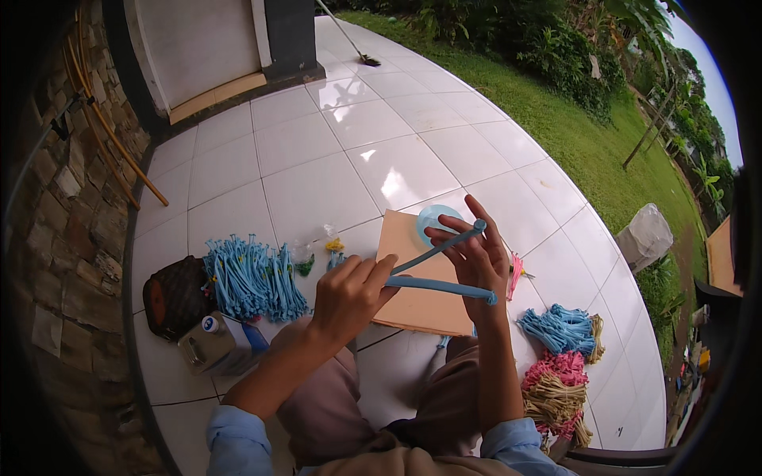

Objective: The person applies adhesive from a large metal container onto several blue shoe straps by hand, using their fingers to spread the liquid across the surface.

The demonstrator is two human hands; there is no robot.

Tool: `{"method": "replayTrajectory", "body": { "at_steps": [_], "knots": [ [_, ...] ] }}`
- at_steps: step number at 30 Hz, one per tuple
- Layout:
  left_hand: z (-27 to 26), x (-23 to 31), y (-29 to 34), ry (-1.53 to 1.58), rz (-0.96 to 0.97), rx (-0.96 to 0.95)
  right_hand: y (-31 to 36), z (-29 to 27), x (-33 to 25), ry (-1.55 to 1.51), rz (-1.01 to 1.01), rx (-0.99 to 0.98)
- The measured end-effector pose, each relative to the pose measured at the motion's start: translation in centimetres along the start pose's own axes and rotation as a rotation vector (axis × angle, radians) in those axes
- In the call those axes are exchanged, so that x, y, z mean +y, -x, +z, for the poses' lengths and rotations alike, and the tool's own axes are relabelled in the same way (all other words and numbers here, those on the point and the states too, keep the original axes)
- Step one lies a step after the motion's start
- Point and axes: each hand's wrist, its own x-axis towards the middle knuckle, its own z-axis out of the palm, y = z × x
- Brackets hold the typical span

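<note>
My left hand is closed around a blue knotted cord, pinching it near the middle. Two strands stick out from the grip toward the right, each ending in a knot. Beside them is my right hand, its fingers spread apart. The upper strand's knot lies in front of these fingers; no grip on it shows. Under both hands lies a sheet of cardboard, with a round, light-blue translucent dish at its far edge, partly hidden by my right fingers.
On the left are a heap of blue cords, a dark brown bag and a metal can. To the right lie blue bundles, pink and beige bundles and small pink strips. A broom rests on the far tiles.
</note>
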Motion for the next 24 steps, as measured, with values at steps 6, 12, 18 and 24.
{"method": "replayTrajectory", "body": {
  "at_steps": [6,12,18,24],
  "knots": [
    [0.2,-0.3,-0.1,0.118,-0.107,0.007,0.6,-0.7,0.4,-0.069,0.022,-0.033],
    [1.4,1.1,-1.0,0.22,-0.214,0.059,2.7,3.6,5.9,0.287,0.133,0.058],
    [0.5,0.0,-2.2,0.844,-0.379,0.162,3.5,4.2,5.6,0.209,0.034,0.216],
    [-1.2,-0.7,-3.3,1.106,-0.514,0.182,5.1,2.7,2.7,0.349,-0.045,0.217]
  ]
}}
